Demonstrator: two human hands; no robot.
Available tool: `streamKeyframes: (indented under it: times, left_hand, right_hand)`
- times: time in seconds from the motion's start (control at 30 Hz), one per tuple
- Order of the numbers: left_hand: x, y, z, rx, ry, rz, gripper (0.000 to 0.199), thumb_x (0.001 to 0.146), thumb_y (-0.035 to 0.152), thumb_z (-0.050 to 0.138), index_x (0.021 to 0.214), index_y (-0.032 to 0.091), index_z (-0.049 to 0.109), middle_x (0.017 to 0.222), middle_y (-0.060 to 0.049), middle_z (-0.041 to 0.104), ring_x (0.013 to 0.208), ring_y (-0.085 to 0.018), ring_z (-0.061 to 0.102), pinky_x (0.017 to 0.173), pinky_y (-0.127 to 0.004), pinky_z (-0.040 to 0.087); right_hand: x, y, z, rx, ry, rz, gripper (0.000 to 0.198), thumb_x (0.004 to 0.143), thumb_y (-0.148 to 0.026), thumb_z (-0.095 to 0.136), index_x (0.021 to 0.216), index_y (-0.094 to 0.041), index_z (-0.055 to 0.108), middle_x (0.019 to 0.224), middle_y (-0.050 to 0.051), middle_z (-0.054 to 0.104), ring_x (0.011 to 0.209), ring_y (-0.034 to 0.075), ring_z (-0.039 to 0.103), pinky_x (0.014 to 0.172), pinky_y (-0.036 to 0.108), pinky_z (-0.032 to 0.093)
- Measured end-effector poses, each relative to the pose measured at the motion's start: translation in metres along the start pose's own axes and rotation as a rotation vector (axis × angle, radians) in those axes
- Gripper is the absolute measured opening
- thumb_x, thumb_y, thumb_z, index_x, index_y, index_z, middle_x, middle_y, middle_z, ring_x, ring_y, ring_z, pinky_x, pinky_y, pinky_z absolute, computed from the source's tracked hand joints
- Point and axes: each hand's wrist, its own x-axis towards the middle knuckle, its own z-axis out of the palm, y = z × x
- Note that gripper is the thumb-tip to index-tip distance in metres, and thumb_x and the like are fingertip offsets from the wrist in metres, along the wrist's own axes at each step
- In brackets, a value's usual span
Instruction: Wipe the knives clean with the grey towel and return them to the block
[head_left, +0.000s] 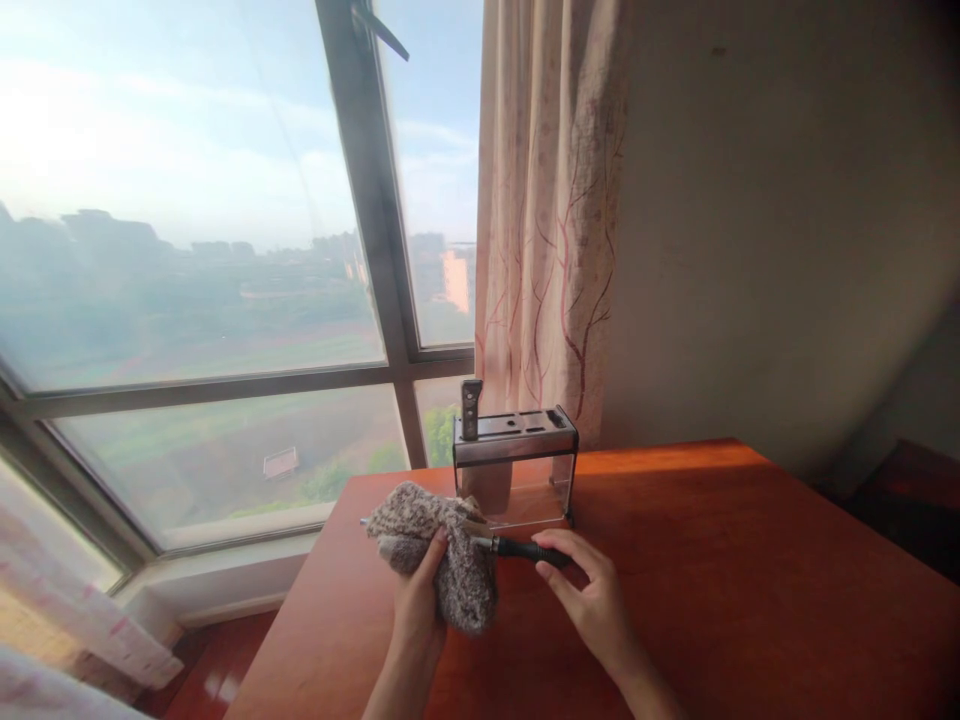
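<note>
My left hand (424, 590) is closed on a shaggy grey-brown cloth (465, 590), its thumb lying on top. The cloth is bunched around the metal part of a black-handled tool (517, 549), and a thin silver tip pokes out on the cloth's left side. Most of that metal part is hidden, so I cannot tell the tool's kind. With fingers and thumb, my right hand (589, 580) grips the end of the black handle. The tool lies nearly level above the table. Just behind it stands a metal-topped knife block (517, 440) with clear sides.
One dark, riveted handle (470, 410) sticks up from the left end of the block. Everything is over a reddish-brown wooden table (712, 600). Behind it are a large window (202, 300) and a patterned curtain (547, 220); a plain wall (735, 250) is at right.
</note>
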Motion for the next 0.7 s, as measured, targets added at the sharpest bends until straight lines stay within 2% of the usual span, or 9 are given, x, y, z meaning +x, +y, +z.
streamKeyframes:
  times: [0.2,0.33,0.47,0.7]
  left_hand:
    - [0.002,0.022,0.001,-0.018,0.066,0.163,0.028,0.078,0.008,0.068,0.106,0.014,0.067,0.087,-0.007,0.076,0.077,-0.020,0.073,0.070,-0.030,0.060]
    - [0.005,0.024,-0.002,-0.041,0.049,0.189,0.028,0.080,0.010,0.067,0.107,0.015,0.067,0.089,-0.006,0.076,0.079,-0.019,0.072,0.072,-0.029,0.060]
    - [0.005,0.017,-0.003,-0.040,0.039,0.168,0.028,0.080,0.011,0.067,0.107,0.015,0.067,0.091,-0.007,0.076,0.082,-0.019,0.072,0.072,-0.029,0.060]
    - [-0.007,-0.013,0.001,-0.006,-0.063,0.016,0.037,0.074,0.018,0.075,0.110,0.014,0.065,0.099,-0.010,0.075,0.089,-0.024,0.072,0.080,-0.033,0.058]
  right_hand:
    - [0.002,0.007,-0.012,0.002,0.054,0.025,0.017,0.085,-0.030,0.063,0.100,-0.025,0.069,0.106,0.008,0.071,0.102,0.025,0.065,0.093,0.039,0.051]
    - [0.001,0.009,-0.014,0.054,0.065,0.036,0.018,0.085,-0.028,0.062,0.102,-0.025,0.067,0.109,0.008,0.069,0.105,0.025,0.063,0.093,0.039,0.051]
    - [0.001,0.006,-0.012,0.064,0.075,0.001,0.016,0.085,-0.028,0.062,0.100,-0.024,0.067,0.108,0.009,0.069,0.104,0.025,0.064,0.092,0.039,0.052]
    - [-0.003,-0.004,0.004,0.035,0.013,-0.056,0.013,0.083,-0.022,0.064,0.094,-0.025,0.068,0.101,0.007,0.071,0.096,0.024,0.066,0.086,0.036,0.054]
